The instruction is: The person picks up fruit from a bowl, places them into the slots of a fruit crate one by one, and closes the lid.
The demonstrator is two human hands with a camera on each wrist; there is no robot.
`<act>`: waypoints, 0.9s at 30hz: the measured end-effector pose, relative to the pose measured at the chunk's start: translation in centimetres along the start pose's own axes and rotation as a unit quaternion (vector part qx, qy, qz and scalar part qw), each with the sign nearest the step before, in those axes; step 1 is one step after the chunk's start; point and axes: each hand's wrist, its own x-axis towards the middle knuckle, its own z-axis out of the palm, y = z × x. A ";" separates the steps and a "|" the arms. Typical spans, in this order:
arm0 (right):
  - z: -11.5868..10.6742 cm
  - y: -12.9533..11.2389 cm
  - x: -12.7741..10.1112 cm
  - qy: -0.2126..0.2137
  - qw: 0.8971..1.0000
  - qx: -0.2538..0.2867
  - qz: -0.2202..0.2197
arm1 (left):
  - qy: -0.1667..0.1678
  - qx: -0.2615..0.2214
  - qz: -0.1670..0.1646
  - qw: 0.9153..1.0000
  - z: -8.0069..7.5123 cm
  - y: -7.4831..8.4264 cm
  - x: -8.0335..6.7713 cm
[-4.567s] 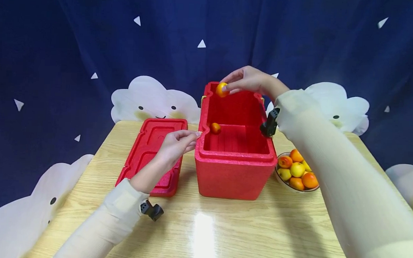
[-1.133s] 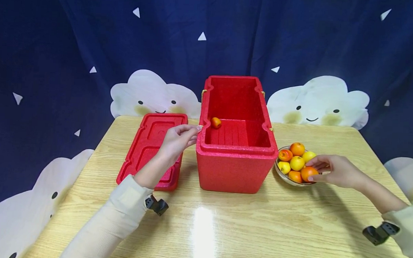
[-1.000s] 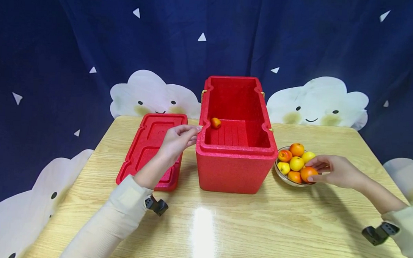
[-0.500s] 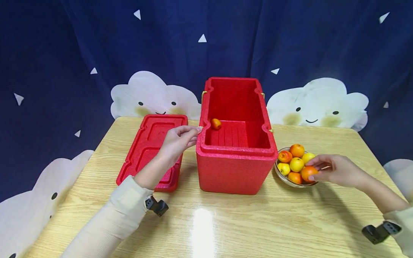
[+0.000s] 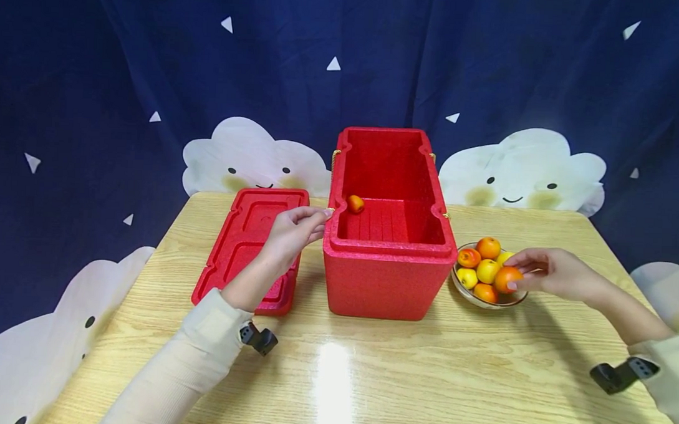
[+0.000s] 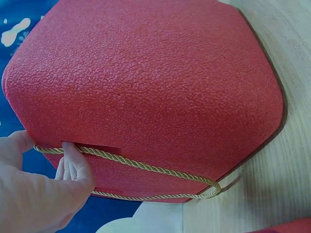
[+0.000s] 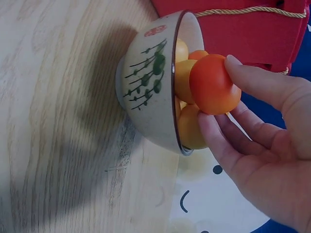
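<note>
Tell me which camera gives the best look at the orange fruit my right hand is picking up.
The right wrist view: the orange fruit fills the frame, pinched by the right hand just above the bowl. The head view shows the fruit only small, partly covered by fingers. The left wrist view misses it entirely.

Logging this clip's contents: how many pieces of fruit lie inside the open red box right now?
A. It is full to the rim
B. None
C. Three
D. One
D. The head view shows a single orange-red fruit on the floor of the red box, in its far left corner; the other fruit sit in the bowl or in the right hand.
</note>
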 end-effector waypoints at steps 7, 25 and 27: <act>-0.5 0.0 0.2 -0.003 1.000 0.012 0.009 | 0.002 0.003 -0.002 1.000 0.0 0.0 0.0; -0.9 -1.7 2.0 0.004 0.999 0.028 0.015 | 0.000 -0.010 0.006 1.000 0.1 -0.1 -0.1; -0.9 -2.0 2.1 0.003 0.999 0.036 0.012 | 0.000 -0.011 0.006 1.000 0.1 0.0 -0.1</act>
